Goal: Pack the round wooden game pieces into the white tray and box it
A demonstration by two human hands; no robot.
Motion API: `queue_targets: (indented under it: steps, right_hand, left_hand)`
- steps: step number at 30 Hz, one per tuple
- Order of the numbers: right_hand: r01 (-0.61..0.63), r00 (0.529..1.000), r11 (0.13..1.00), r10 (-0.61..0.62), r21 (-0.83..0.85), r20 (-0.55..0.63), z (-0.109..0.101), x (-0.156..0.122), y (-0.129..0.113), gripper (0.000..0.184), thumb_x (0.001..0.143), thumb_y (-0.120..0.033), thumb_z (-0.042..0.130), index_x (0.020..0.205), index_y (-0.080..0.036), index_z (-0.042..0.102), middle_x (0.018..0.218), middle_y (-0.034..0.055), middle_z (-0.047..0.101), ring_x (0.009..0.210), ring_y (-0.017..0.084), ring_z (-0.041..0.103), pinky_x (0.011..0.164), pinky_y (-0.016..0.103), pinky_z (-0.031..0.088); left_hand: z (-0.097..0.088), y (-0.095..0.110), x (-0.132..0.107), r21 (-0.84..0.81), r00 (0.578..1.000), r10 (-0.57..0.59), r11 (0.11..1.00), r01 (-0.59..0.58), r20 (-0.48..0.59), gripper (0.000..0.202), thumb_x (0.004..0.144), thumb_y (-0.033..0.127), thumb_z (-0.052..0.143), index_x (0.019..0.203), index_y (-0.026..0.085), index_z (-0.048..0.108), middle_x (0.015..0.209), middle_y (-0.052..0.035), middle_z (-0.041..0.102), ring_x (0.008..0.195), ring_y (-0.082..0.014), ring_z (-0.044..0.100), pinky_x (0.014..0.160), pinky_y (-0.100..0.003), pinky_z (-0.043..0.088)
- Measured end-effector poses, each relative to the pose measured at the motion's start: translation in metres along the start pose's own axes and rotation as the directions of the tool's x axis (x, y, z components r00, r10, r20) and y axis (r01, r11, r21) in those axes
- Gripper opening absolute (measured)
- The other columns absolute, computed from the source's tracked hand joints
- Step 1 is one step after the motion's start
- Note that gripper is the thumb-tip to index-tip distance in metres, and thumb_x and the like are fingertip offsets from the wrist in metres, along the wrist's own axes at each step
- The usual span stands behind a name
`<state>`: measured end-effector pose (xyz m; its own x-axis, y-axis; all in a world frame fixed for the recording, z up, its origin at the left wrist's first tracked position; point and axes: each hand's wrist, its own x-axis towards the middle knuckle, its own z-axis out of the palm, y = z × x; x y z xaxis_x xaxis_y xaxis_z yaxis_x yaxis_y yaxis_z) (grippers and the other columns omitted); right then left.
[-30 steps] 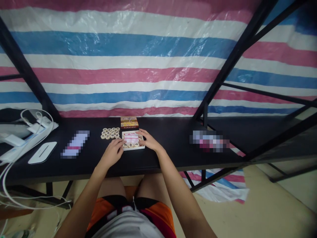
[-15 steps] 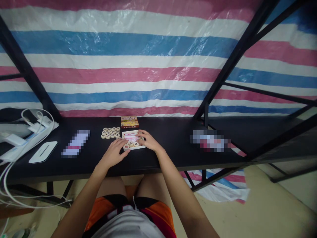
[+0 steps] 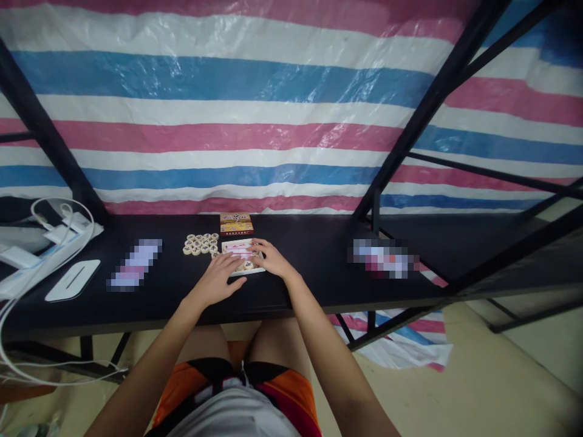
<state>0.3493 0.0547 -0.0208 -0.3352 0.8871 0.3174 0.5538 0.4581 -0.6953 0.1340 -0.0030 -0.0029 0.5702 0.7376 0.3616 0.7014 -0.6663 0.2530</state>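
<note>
A white open box [image 3: 249, 272] with Chinese chess pieces [image 3: 248, 265] and a pink-and-white printed sheet or packet [image 3: 238, 247] inside lies in front of me on the black table. My left hand [image 3: 219, 280] reaches over the box's near left part, fingers stretched out above the pieces and thumb apart; its fingertips cover some of them. On the right, my right hand [image 3: 273, 261] rests at the box's rim with fingers and thumb spread over the edge. Left of the box, several round Chinese chess pieces [image 3: 200, 243] lie in rows, one partly behind my left hand.
A red-and-yellow printed box [image 3: 235, 224] stands behind the white one. Farther left are a blurred-out item [image 3: 135, 264], a white flat plate [image 3: 73, 281] and a power strip with white cables [image 3: 59, 237]. Another blurred item [image 3: 382, 258] lies right. Black frame bars [image 3: 410, 109] flank the table.
My left hand has shifted right, farther over the box and its pieces. My right hand stays at the box's right rim. The whole view has moved slightly.
</note>
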Motion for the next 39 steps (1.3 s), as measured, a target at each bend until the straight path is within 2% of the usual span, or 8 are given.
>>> queue_targets:
  steps: [4, 8, 14, 21, 29, 33, 36, 39]
  right_hand:
    - [0.000, 1.000, 1.000, 0.000, 0.003, -0.009, 0.000, 0.000, -0.001, 0.030, 0.076, -0.029, 0.066, 0.106, -0.024, 0.068, 0.129, 0.0072, 0.051, 0.120, 0.021, 0.047, 0.106, 0.037, 0.031]
    - [-0.009, 1.000, 1.000, 0.009, 0.013, -0.008, -0.001, 0.000, -0.003, 0.029, 0.076, -0.029, 0.066, 0.104, -0.024, 0.068, 0.129, 0.0070, 0.051, 0.121, 0.021, 0.047, 0.106, 0.037, 0.031]
    - [-0.015, 1.000, 1.000, 0.016, 0.022, -0.008, -0.002, -0.001, -0.003, 0.030, 0.077, -0.030, 0.065, 0.106, -0.024, 0.067, 0.131, 0.0066, 0.049, 0.120, 0.020, 0.047, 0.106, 0.037, 0.032]
    - [-0.016, 1.000, 1.000, 0.017, 0.021, -0.010, -0.001, 0.000, -0.002, 0.031, 0.075, -0.031, 0.066, 0.106, -0.024, 0.067, 0.130, 0.0068, 0.050, 0.119, 0.020, 0.048, 0.106, 0.037, 0.032]
    - [-0.014, 1.000, 1.000, 0.014, 0.025, -0.022, 0.002, 0.000, 0.001, 0.033, 0.075, -0.035, 0.067, 0.106, -0.023, 0.067, 0.129, 0.0075, 0.049, 0.118, 0.020, 0.049, 0.104, 0.035, 0.034]
    - [-0.005, 0.999, 1.000, 0.006, 0.027, -0.042, 0.002, 0.001, 0.001, 0.028, 0.080, -0.033, 0.060, 0.105, -0.022, 0.067, 0.127, 0.0078, 0.051, 0.119, 0.019, 0.049, 0.106, 0.033, 0.032]
    - [-0.020, 0.996, 1.000, 0.022, 0.014, -0.081, 0.002, 0.003, 0.001, 0.025, 0.083, -0.029, 0.056, 0.104, -0.020, 0.067, 0.125, 0.0089, 0.052, 0.118, 0.018, 0.049, 0.107, 0.033, 0.030]
    - [-0.049, 0.991, 0.999, 0.048, -0.006, -0.127, 0.002, 0.005, 0.004, 0.024, 0.085, -0.024, 0.051, 0.102, -0.021, 0.067, 0.123, 0.0086, 0.052, 0.118, 0.017, 0.049, 0.105, 0.032, 0.032]
  left_hand:
    - [0.000, 0.004, 0.001, -0.021, 1.000, 0.022, 1.000, -0.022, 0.009, 0.042, 0.088, 0.042, 0.048, 0.124, 0.022, 0.055, 0.125, -0.0084, 0.057, 0.120, -0.0248, 0.045, 0.106, -0.047, 0.028]
    - [-0.001, 0.005, -0.002, -0.035, 0.999, 0.032, 0.999, -0.032, -0.002, 0.042, 0.086, 0.041, 0.050, 0.123, 0.022, 0.055, 0.124, -0.0083, 0.057, 0.118, -0.0248, 0.046, 0.105, -0.046, 0.029]
    - [-0.003, 0.004, -0.002, -0.027, 0.996, -0.051, 0.998, 0.049, -0.075, 0.039, 0.091, 0.038, 0.043, 0.124, 0.020, 0.052, 0.125, -0.0096, 0.056, 0.116, -0.0237, 0.048, 0.100, -0.043, 0.035]
    - [-0.002, 0.004, -0.003, -0.021, 0.997, -0.054, 0.998, 0.053, -0.057, 0.033, 0.090, 0.036, 0.044, 0.116, 0.021, 0.058, 0.116, -0.0085, 0.061, 0.110, -0.0237, 0.052, 0.098, -0.043, 0.038]
    - [-0.001, 0.003, -0.006, -0.009, 0.995, -0.065, 0.998, 0.065, -0.080, 0.035, 0.089, 0.034, 0.045, 0.119, 0.019, 0.056, 0.122, -0.0099, 0.057, 0.114, -0.0248, 0.052, 0.098, -0.041, 0.039]
    - [-0.004, 0.007, -0.006, -0.031, 0.993, -0.074, 0.997, 0.072, -0.089, 0.035, 0.090, 0.034, 0.044, 0.120, 0.019, 0.054, 0.126, -0.0094, 0.054, 0.117, -0.0235, 0.050, 0.100, -0.040, 0.038]
    - [-0.008, 0.001, -0.008, -0.045, 0.983, -0.120, 0.992, 0.115, -0.141, 0.035, 0.091, 0.035, 0.041, 0.119, 0.020, 0.054, 0.124, -0.0092, 0.055, 0.115, -0.0227, 0.050, 0.099, -0.038, 0.039]
    - [-0.015, -0.019, -0.010, -0.013, 0.946, -0.236, 0.971, 0.239, -0.220, 0.032, 0.091, 0.035, 0.039, 0.111, 0.019, 0.058, 0.113, -0.0090, 0.060, 0.108, -0.0232, 0.054, 0.096, -0.037, 0.042]
